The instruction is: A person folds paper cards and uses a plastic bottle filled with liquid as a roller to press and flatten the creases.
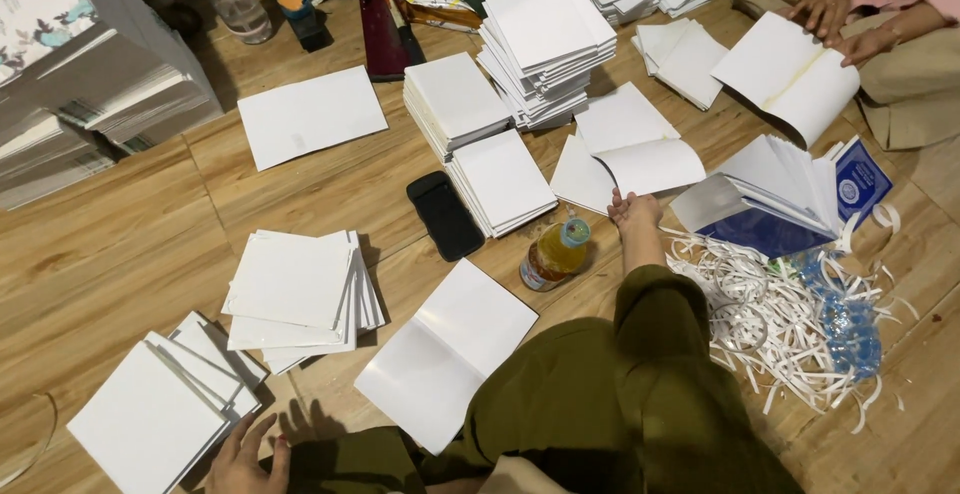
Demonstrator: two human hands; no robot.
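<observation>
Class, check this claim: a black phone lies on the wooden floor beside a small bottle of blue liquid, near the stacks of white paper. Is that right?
Not quite. In the head view the small bottle holds orange-yellow liquid, not blue. The rest stands: the black phone lies on the wooden floor beside it, near the stacks of white paper.

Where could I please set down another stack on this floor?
Bare wood lies left of the single white sheet, toward the tall piles, and between that sheet and the fanned stack. It is crowded around the phone, bottle and paper strips.
</observation>
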